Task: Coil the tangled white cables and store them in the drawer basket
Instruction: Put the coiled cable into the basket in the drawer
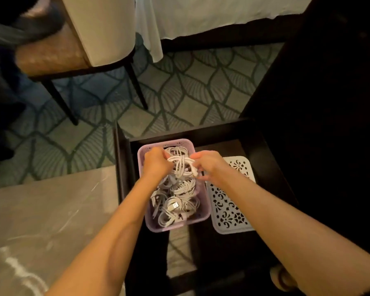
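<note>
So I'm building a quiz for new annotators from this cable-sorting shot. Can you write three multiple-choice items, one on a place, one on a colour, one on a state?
1. Where does the white patterned lid lie?
A. In the drawer, right of the basket
B. On the chair
C. On the carpet

2. What colour is the basket holding the cables?
A. Green
B. Black
C. Lilac

3. What is the state of the cable bundle between the hands?
A. Lying loose on the floor
B. Held by both hands above the basket
C. Plugged into a wall socket

Answers: 1 A, the lid rests in the dark drawer beside the basket. 2 C, its walls are pale purple. 3 B, the left hand and right hand both grip it over the coiled cables.
</note>
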